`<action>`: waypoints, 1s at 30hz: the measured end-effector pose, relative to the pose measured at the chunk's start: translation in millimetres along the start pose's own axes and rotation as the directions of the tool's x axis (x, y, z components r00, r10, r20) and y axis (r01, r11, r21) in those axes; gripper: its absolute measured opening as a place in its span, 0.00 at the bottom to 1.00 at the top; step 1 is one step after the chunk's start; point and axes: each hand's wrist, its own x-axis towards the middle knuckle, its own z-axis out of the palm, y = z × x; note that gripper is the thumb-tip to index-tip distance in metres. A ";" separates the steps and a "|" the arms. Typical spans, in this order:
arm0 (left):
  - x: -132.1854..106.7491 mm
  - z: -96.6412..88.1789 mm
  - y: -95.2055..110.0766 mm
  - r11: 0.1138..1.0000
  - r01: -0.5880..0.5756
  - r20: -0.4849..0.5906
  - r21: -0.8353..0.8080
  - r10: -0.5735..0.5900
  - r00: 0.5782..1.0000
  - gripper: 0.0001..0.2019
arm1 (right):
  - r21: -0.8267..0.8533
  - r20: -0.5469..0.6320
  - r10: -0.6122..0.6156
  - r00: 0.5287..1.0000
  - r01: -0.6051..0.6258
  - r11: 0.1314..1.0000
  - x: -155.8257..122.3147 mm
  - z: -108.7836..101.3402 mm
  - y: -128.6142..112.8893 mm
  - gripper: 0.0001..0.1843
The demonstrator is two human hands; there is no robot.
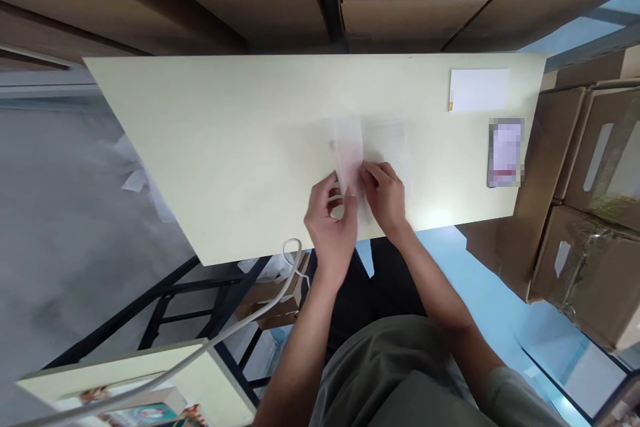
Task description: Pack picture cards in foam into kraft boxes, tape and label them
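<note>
A thin, whitish sheet (349,143) stands up off the pale table, blurred by motion; whether it is paper or plastic film I cannot tell. My left hand (330,220) grips its lower end between thumb and fingers. Close on the right, my right hand (386,199) has its thumb and fingertips pinched together at the sheet's edge. Another faint, see-through layer (393,140) lies flat behind that hand; a link between it and the raised sheet cannot be made out.
On the right of the table (225,147) lie a white card or pad (479,90) and a pixelated rectangular item (506,153). Cardboard boxes (415,17) line the far edge, with more boxes (590,273) at right. A white cable (250,317) loops near the front edge.
</note>
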 end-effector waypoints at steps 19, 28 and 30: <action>7.6 47.0 -15.9 0.983 0.147 0.098 -0.107 -0.137 0.986 0.21 | -0.093 -0.247 0.031 0.969 -0.056 0.994 -6.4 -63.3 37.8 0.17; 14.2 47.7 -8.4 0.591 0.650 0.461 -0.478 -0.461 0.758 0.29 | 0.103 -0.113 0.075 0.991 -0.063 0.993 -6.3 -57.5 13.7 0.16; 18.2 29.6 -14.0 0.510 0.680 0.483 -0.527 -0.478 0.733 0.33 | 0.184 -0.049 0.066 0.997 -0.056 0.981 -4.7 -48.4 0.8 0.15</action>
